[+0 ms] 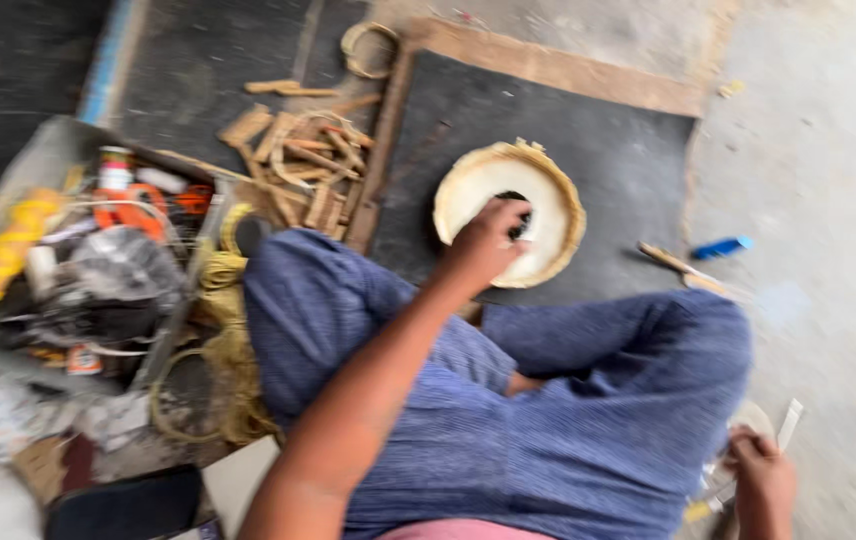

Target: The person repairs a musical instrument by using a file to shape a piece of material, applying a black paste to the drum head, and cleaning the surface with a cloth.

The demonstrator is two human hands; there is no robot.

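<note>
Head view, looking down over crossed legs in blue striped trousers (568, 420): the left hand (483, 245) reaches forward and its fingers curl over the inner edge of a pale round ring-shaped disc (558, 215), gripping it at the dark centre hole. The disc lies flat on a black mat (628, 150), straight ahead of the knees, so the left hand is on it while the right is well apart, low at the right edge. The disc is cream-white with a tan woven rim and has no long axis. The right hand (763, 480) is closed around thin pale strips (788, 425). Left of the legs sit a grey tray (48, 150) of clutter, coils of yellowish cord (223, 350) and a heap of wood offcuts (308, 160); a blue pen-like object (720, 247) lies on the right
</note>
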